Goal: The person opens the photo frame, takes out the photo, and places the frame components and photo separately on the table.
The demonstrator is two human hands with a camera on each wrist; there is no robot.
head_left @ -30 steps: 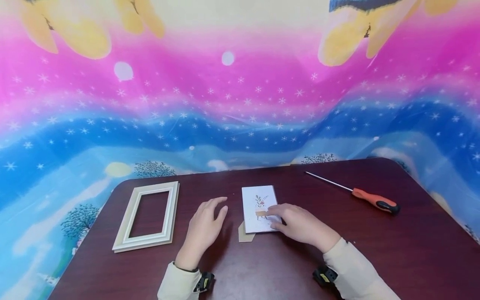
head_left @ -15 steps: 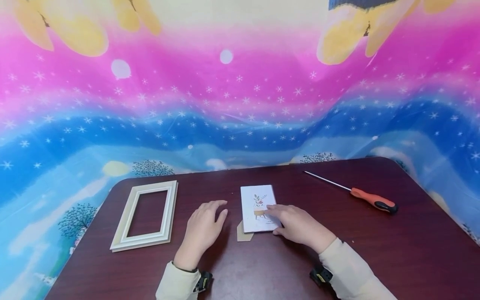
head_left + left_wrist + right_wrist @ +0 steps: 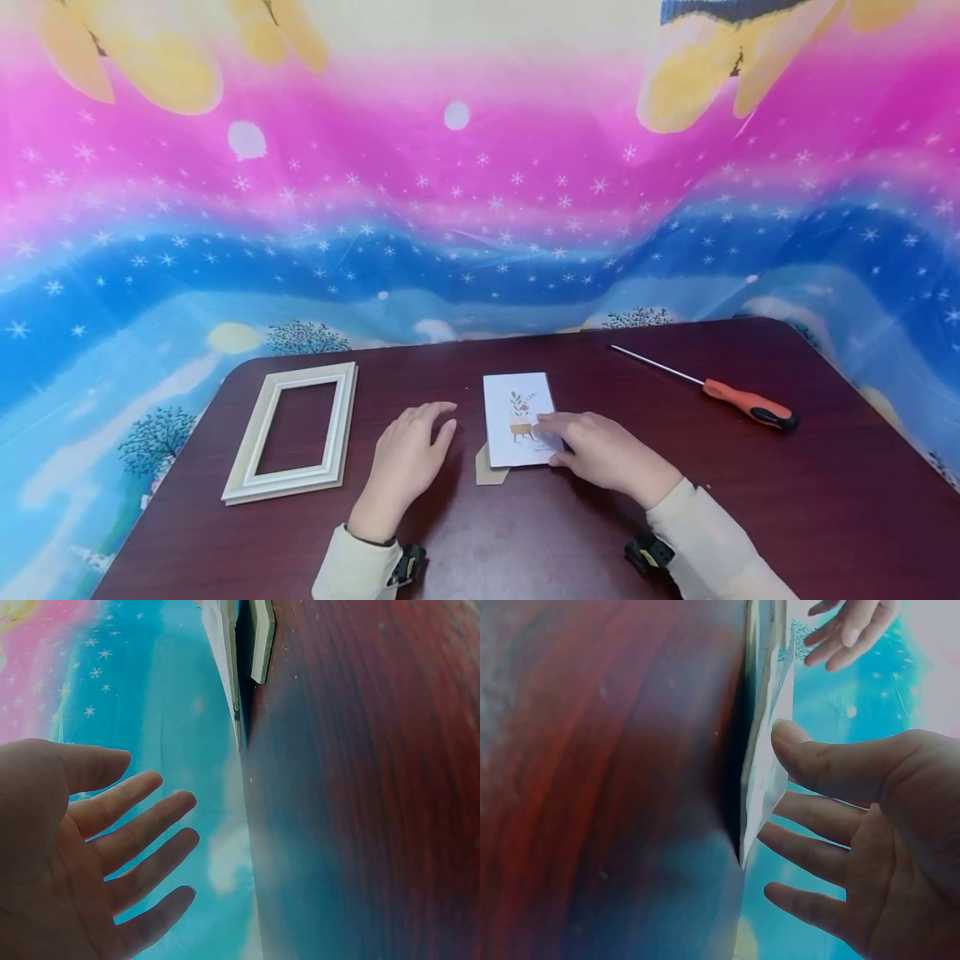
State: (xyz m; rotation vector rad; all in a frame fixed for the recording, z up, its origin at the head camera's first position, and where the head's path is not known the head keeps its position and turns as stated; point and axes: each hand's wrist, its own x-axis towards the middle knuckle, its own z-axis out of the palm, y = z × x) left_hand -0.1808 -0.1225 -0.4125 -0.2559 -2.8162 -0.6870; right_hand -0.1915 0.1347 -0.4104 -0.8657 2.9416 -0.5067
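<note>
A white card printed with a potted plant (image 3: 519,417) lies at mid-table on a thin board. From under its lower left corner juts a beige angled piece (image 3: 492,467). My right hand (image 3: 603,454) is at the card's right edge, its fingers loosely spread and fingertips overlapping the print. In the right wrist view, the thumb (image 3: 791,742) is right at the card's face. To the card's left, my left hand (image 3: 408,450) hovers with relaxed, spread fingers and holds nothing; the left wrist view shows its palm (image 3: 60,885) bare.
A cream picture frame (image 3: 251,433) with an open middle lies on the left of the dark red table (image 3: 510,550). On the right rests a screwdriver (image 3: 738,402) with an orange and black handle. A patterned curtain (image 3: 465,233) hangs behind the table.
My right thumb has shifted from the card's lower face toward its right edge, and the fingers have drawn slightly right. The left hand and the other things stay put.
</note>
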